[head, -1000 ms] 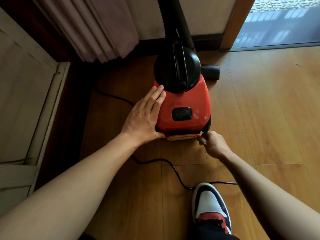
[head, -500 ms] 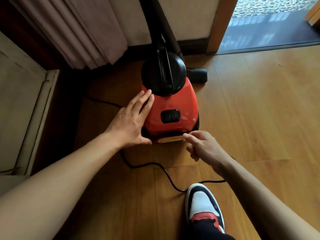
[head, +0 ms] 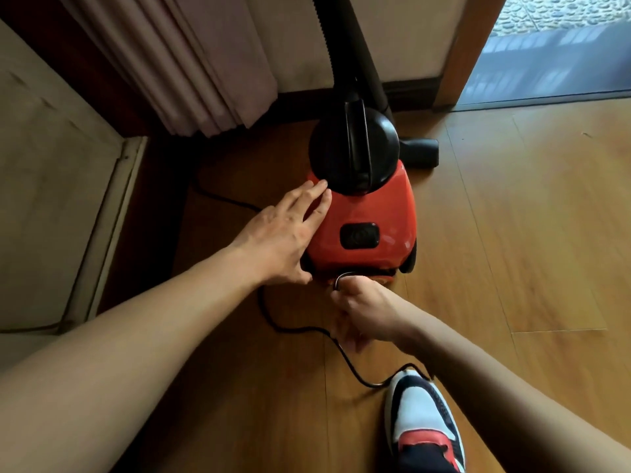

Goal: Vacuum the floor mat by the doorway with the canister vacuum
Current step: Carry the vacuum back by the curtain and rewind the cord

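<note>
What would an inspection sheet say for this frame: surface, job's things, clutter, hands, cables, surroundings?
Surface: wooden plank floor.
Job's things: red canister vacuum with black domed top stands on the floor; its black ribbed hose rises out of frame; black nozzle lies behind it, to the right.
Clutter: nothing seen.
Hands: left hand rests flat on the vacuum's left flank; right hand, blurred, pinches the black power cord at the vacuum's rear.
Cables: the cord loops across the floor toward a white, black and red sneaker.
Surroundings: pleated mauve curtain, wooden door frame, beige panel at left.
</note>
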`<state>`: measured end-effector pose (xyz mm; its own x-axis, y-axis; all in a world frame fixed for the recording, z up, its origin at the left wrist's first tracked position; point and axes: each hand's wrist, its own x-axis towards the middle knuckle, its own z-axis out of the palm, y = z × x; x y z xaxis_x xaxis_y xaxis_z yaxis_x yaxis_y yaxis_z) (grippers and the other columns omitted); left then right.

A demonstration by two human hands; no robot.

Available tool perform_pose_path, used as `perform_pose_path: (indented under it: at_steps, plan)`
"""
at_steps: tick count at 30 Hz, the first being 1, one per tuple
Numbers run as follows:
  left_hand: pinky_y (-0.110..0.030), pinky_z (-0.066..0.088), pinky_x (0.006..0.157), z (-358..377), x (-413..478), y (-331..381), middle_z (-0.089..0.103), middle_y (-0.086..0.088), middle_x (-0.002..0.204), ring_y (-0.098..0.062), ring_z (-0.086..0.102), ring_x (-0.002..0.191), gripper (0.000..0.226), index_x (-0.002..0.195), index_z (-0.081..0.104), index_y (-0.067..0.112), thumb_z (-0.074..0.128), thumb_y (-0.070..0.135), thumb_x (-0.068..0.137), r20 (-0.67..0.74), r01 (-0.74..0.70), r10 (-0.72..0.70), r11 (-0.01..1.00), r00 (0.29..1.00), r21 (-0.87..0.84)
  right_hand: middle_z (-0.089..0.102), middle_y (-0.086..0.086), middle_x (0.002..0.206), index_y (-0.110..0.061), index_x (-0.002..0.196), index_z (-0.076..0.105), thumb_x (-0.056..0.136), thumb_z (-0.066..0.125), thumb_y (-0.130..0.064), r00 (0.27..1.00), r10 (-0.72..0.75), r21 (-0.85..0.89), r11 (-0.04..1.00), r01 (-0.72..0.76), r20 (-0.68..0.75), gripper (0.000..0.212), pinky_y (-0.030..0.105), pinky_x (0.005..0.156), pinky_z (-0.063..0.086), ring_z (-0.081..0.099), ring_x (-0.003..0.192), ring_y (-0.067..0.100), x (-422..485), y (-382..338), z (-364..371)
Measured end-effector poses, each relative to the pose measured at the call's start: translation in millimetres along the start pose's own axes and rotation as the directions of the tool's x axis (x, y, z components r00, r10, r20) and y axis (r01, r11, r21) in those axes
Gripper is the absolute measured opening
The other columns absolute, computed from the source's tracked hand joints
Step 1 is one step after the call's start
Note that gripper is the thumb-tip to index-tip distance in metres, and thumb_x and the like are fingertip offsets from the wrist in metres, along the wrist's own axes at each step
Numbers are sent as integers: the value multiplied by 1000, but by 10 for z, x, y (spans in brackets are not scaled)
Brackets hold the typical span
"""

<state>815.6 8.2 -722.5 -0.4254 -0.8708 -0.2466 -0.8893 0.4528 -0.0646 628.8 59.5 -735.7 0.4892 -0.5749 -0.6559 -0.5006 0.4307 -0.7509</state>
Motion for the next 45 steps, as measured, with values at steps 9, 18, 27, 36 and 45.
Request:
perform_pose_path:
  at_steps: [9, 18, 27, 36, 45]
  plan:
    - [-44, 43, 112, 65, -21, 3, -13, -5, 166, -24, -7, 155, 134, 159, -8, 14, 77, 62, 67, -42, -2, 1, 999, 999, -41, 48, 2, 63, 0, 112, 66, 109, 46, -33, 970, 137, 732, 679, 55, -200, 38, 24, 41, 43, 45, 45, 10, 670, 484, 704]
    - [-34, 10, 125, 174, -27, -91, -23, 6, 165, -14, -19, 153, 139, 158, -15, 20, 76, 71, 66, -35, -22, 14, 975, 999, -220, 50, 1, 68, -4, 93, 61, 105, 57, -19, 922, 277, 712, 702, 0, -272, 20, 19, 35, 35, 39, 44, 6, 749, 950, 205]
    - [-50, 28, 121, 92, -6, -1, 17, -2, 166, -20, 19, 153, 102, 158, 21, 15, 52, 71, 79, -199, 55, -100, 975, 975, -216, 23, -8, 54, -19, 66, 44, 94, 53, -17, 945, 253, 917, 388, 97, -207, 30, 20, 34, 11, 18, 39, 6, 314, 1076, -603]
    - [-51, 31, 118, -238, 434, 102, -2, -9, 167, -39, 4, 154, 123, 159, 10, 34, 76, 71, 62, -302, -67, 44, 996, 952, -66, 24, -6, 56, -15, 80, 58, 108, 45, -32, 922, 153, 817, 529, 228, -356, 35, 20, 36, 16, 19, 43, 7, 3, 871, -568]
    - [-35, 34, 111, -250, 473, -5, -23, 3, 165, -26, 5, 155, 143, 157, -6, 42, 91, 56, 53, -200, -152, 114, 971, 973, -185, 48, 0, 60, -5, 109, 67, 109, 37, -12, 914, -105, 478, 826, 300, -392, 30, 20, 40, 24, 37, 42, 10, -47, 360, -8]
